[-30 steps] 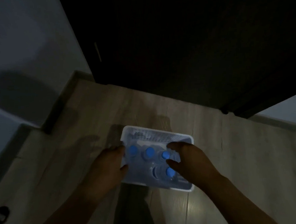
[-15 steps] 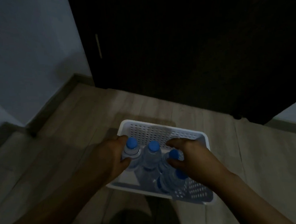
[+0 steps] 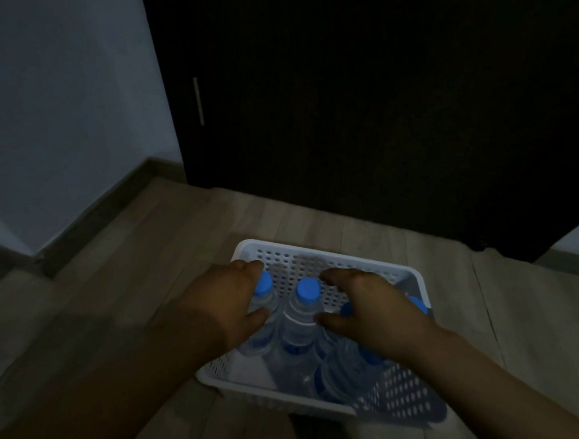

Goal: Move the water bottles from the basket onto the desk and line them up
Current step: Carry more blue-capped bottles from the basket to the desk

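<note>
Left hand grips leftmost bottle (inside basket).

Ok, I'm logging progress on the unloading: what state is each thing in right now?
Basket: on the floor, holding bottles.
Left bottle: upright in basket, gripped by left hand.
Middle bottle: upright, capped.
Third bottle: mostly hidden, right hand curled round it.
Dark door: closed.

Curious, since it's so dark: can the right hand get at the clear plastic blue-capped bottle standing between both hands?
Probably yes. The right hand is close beside that middle bottle in the white perforated plastic basket, and nothing covers its top.
</note>
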